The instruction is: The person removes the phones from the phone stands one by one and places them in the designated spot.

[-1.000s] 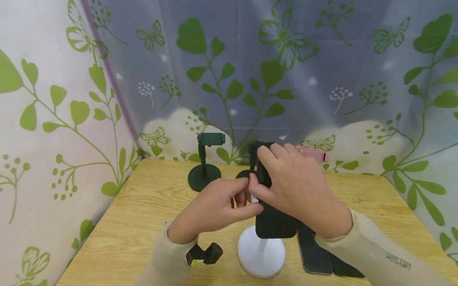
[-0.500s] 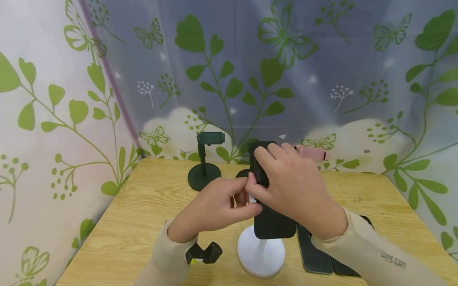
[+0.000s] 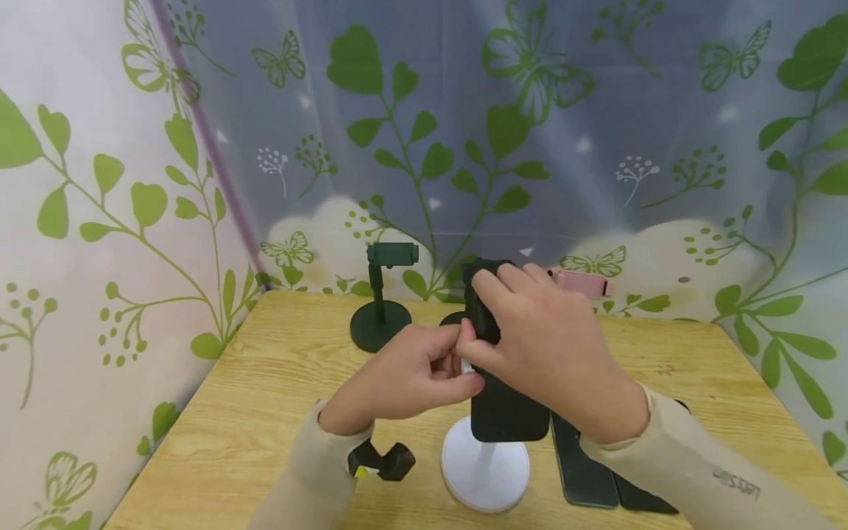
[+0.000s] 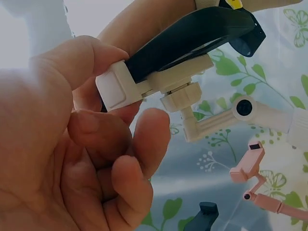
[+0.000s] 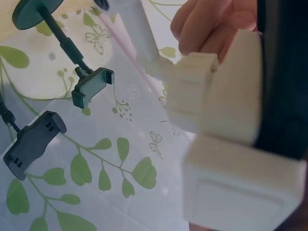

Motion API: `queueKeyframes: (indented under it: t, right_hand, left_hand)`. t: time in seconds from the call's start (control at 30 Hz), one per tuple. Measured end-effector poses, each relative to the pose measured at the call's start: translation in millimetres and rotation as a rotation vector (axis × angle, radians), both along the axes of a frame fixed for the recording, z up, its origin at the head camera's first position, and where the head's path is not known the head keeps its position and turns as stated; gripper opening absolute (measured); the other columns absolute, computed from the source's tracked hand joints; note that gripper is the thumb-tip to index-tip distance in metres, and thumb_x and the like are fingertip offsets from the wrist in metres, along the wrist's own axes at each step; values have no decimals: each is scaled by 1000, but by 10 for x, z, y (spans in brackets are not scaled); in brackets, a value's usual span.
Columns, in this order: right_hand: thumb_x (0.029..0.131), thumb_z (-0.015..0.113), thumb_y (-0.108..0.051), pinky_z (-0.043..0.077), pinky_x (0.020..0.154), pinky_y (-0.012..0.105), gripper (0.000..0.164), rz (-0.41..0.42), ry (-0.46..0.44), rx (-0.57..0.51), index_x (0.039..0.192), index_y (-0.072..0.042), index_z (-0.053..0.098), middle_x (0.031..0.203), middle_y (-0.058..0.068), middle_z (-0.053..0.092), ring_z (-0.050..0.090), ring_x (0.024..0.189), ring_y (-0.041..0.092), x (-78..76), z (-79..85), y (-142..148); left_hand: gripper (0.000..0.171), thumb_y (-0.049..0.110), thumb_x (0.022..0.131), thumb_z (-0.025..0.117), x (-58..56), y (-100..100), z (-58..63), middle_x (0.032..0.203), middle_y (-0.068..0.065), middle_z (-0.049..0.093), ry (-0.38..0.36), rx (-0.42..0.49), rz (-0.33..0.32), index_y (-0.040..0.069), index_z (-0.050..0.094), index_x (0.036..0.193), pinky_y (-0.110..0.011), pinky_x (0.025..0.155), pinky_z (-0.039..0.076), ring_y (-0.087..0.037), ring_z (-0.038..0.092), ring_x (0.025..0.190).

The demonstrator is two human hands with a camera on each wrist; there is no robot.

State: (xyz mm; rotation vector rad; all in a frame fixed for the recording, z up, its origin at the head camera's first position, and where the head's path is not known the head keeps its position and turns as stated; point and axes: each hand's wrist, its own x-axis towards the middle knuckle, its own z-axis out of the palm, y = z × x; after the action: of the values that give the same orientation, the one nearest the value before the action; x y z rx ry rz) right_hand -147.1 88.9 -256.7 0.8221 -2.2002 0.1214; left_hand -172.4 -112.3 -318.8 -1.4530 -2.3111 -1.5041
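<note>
A black smartphone [image 3: 510, 412] is seated in the clamp of a white phone stand, whose round base [image 3: 485, 471] rests on the table. My right hand [image 3: 550, 335] grips the phone across its upper part, thumb toward the left edge. From the left, my left hand [image 3: 411, 372] pinches the clamp's side. Close up in the left wrist view, a fingertip lies on the white clamp [image 4: 115, 89] at one edge of the phone. The right wrist view shows the clamp's end block [image 5: 240, 185] against the dark phone [image 5: 286, 72]. Much of the screen is hidden by my right hand.
A dark green phone stand [image 3: 380, 327] stands at the back left of the wooden table [image 3: 265, 383]. Behind my hands are a black stand [image 5: 33, 142] and a pink one [image 3: 583, 283]. Two dark phones [image 3: 586, 471] lie flat at the right, partly under my right sleeve.
Both hands keep their places at the phone and the clamp. Only the head view has shifted slightly.
</note>
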Motion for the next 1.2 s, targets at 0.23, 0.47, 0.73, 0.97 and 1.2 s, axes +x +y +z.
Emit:
queueKeyframes:
  t: [0.23, 0.47, 0.73, 0.97, 1.2]
  right_hand:
    - [78, 64, -21, 19, 47, 27, 20, 2, -42, 0, 82, -13, 47, 68, -3, 31, 31, 57, 16, 9, 17, -3]
    - [77, 65, -22, 21, 47, 27, 19, -1, -39, -7, 83, -13, 49, 67, -4, 32, 32, 57, 15, 13, 18, 33]
    - [81, 62, -22, 24, 47, 26, 14, 42, -44, -18, 86, -13, 53, 70, -5, 37, 37, 60, 14, 16, 25, 76]
    - [79, 62, -20, 27, 50, 24, 15, 143, -18, -24, 84, -12, 51, 73, -5, 38, 34, 61, 12, 41, 13, 111]
    - [79, 61, -19, 31, 54, 25, 14, 205, 5, -60, 86, -11, 52, 75, -6, 41, 37, 65, 12, 40, 5, 149]
  left_hand:
    - [23, 12, 97, 72, -44, -46, -26, 57, 9, 38, -43, 29, -63, 15, 54, 83, -22, 59, 39, -6, 36, 50]
    - [27, 9, 97, 72, -41, -36, -22, 57, 9, 34, -89, 33, -98, 14, 51, 81, -20, 57, 34, -5, 30, 49]
    - [29, 8, 96, 74, -58, -54, -23, 56, 8, 34, -112, 28, -130, 11, 50, 81, -20, 53, 32, -5, 28, 48]
    - [27, 12, 96, 75, -55, -73, -30, 56, 9, 34, -90, 9, -139, 12, 52, 81, -19, 53, 31, -4, 29, 48]
    - [26, 17, 93, 76, 25, -49, 8, 55, 14, 33, 11, -59, -9, 15, 53, 82, -19, 53, 31, -1, 31, 48]
